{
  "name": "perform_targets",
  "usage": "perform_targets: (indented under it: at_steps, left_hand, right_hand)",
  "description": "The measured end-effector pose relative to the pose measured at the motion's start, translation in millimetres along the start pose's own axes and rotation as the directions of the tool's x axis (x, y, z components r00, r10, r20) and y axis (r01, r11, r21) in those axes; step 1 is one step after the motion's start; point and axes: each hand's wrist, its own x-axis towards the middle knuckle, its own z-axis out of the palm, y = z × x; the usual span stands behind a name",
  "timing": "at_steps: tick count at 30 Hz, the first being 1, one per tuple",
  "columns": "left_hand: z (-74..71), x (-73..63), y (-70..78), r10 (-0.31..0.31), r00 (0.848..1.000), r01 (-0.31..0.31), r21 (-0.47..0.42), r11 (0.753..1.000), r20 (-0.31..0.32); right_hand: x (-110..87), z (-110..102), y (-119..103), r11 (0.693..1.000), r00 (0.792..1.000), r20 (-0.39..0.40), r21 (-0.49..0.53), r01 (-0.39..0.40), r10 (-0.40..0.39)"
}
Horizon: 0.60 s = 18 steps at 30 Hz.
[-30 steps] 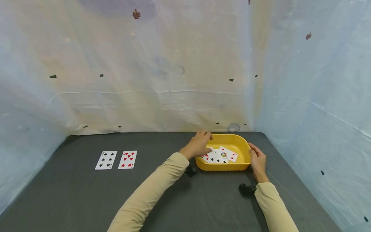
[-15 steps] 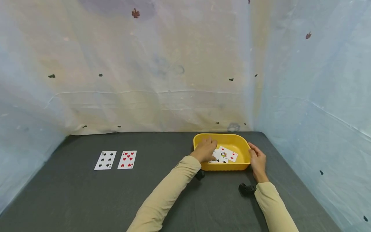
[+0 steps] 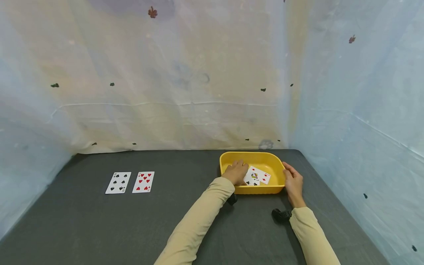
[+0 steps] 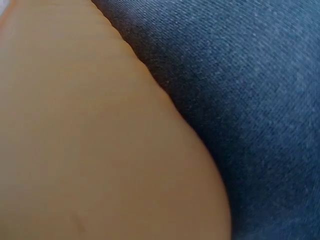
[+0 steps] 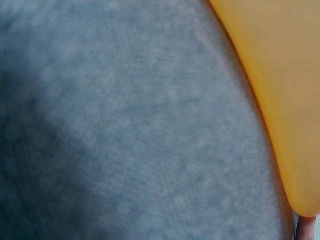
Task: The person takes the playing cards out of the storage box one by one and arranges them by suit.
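Note:
A yellow plastic tray (image 3: 275,190) stands on the dark table at the right. Inside it lie overlapping playing cards (image 3: 264,177), a diamond card and a club card among them. My left hand (image 3: 236,173) reaches over the tray's left front into it, at the left end of the cards. It covers part of them, and its fingertips are hidden. My right hand (image 3: 293,186) pinches the tray's right rim, thumb on the near side. In the right wrist view the tray wall (image 5: 290,90) fills the right edge. A close, smooth tan-yellow surface (image 4: 100,130) takes up most of the left wrist view.
A six of spades (image 3: 118,183) and a seven of hearts (image 3: 143,182) lie face up side by side on the dark tabletop (image 3: 132,228) at the left. Pale hanging sheets (image 3: 185,81) enclose the back and sides.
My left hand has moved right and down from the tray's left rim into the tray, over the left cards. My right hand has stayed at the right rim.

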Motion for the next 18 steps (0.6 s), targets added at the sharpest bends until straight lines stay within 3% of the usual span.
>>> perform_targets:
  at_steps: [1, 8, 18]
  left_hand:
    - [3.9, 3.6, -1.5, 0.004, 1.0, -0.004, -0.007, 1.0, -0.007]
    - [-3.3, -5.1, -0.4, 0.001, 1.0, 0.0, -0.049, 0.999, 0.026]
    - [-1.1, -3.0, 0.1, 0.008, 0.999, -0.007, -0.026, 1.0, 0.032]
  right_hand:
    - [-0.4, -0.3, -0.2, 1.0, 1.0, 0.001, 0.001, 0.001, -0.001]
    - [-2.2, -0.7, -1.5, 1.0, 1.0, 0.01, 0.005, -0.005, 0.005]
    - [-1.8, -0.6, -2.3, 1.0, 1.0, 0.007, 0.008, -0.007, 0.007]
